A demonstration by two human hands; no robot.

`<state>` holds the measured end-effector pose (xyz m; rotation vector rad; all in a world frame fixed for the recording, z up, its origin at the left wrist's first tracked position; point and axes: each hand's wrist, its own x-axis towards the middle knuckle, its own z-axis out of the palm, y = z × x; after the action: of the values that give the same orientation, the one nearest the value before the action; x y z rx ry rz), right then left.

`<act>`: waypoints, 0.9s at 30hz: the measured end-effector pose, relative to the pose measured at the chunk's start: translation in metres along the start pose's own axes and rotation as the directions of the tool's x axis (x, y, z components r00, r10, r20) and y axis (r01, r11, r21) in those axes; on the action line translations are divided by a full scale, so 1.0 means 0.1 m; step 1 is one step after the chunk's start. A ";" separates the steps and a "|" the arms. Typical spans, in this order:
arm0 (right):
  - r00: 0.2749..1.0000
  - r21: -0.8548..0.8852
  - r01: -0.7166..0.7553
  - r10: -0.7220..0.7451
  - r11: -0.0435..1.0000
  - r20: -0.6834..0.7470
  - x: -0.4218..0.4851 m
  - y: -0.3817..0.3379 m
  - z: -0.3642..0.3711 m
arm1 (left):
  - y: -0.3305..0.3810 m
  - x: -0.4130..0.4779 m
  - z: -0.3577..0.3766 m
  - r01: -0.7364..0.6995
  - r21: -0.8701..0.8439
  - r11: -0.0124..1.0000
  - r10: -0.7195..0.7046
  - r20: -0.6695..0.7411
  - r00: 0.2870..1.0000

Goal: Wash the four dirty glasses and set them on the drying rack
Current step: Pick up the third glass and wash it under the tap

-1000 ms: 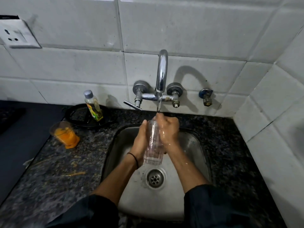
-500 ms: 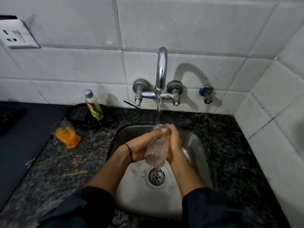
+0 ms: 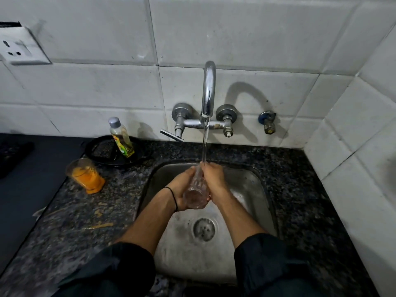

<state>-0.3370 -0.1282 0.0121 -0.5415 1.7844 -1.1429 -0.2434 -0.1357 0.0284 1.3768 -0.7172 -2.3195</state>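
A clear ribbed glass is tilted over the steel sink, its base toward me and its mouth under the running stream from the tap. My left hand cups and grips the glass from the left. My right hand wraps it from the right, fingers near the rim where the water lands. A second glass with orange residue stands on the granite counter to the left of the sink.
A small bottle of yellow liquid stands on a black round dish behind the dirty glass. The drain lies below my hands. Tiled walls close the back and right side. A wall socket sits at upper left.
The glass has gone from upright to tilted with its base toward me, and both hands have lowered it deeper into the sink under the stream.
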 end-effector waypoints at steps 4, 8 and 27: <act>0.999 0.002 0.034 -0.034 0.999 -0.009 0.00 -0.18 -0.04 | 0.00 0.02 0.03 -0.127 -0.002 0.992 0.127 -0.060 0.990; 0.992 0.129 -0.122 0.116 0.984 0.055 0.03 -0.29 -0.17 | 0.00 -0.06 0.07 -0.104 -0.019 0.994 0.105 0.062 0.992; 0.989 0.241 -0.148 0.138 0.959 0.058 0.02 0.09 -0.11 | -0.01 0.33 0.21 -0.371 0.199 0.907 0.383 -0.024 0.923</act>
<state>-0.3469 -0.1200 0.0049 -0.2815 1.5906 -1.2198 -0.2777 -0.1477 0.0128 1.2471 -1.1040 -1.9355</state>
